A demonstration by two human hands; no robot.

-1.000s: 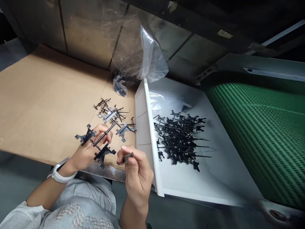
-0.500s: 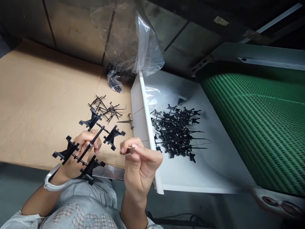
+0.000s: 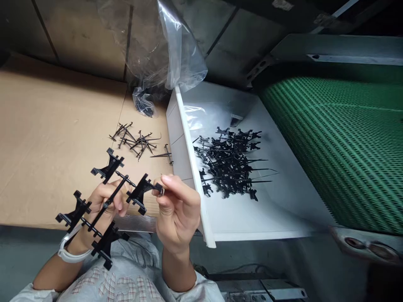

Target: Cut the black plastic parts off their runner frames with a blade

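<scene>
My left hand (image 3: 102, 207) grips a black plastic moulded frame (image 3: 108, 201) by its long central rod, with several cross-shaped arms branching off. My right hand (image 3: 178, 212) pinches a small metal piece (image 3: 161, 192) between thumb and fingertips, right at the end of one black arm. The fingers partly hide that metal piece. A loose tangle of thin black plastic parts (image 3: 135, 140) lies on the brown cardboard sheet (image 3: 63, 126) beyond my hands.
A white tray (image 3: 185, 163) to the right holds a heap of black moulded parts (image 3: 226, 163). Behind stands a clear plastic bag (image 3: 157, 46) with a small black bundle (image 3: 143, 102) at its foot. A green mesh conveyor belt (image 3: 340, 142) runs along the right side.
My hands have risen and come closer together, bringing the metal piece against the end of a black arm. The view has tilted, shifting the scene up and left.
</scene>
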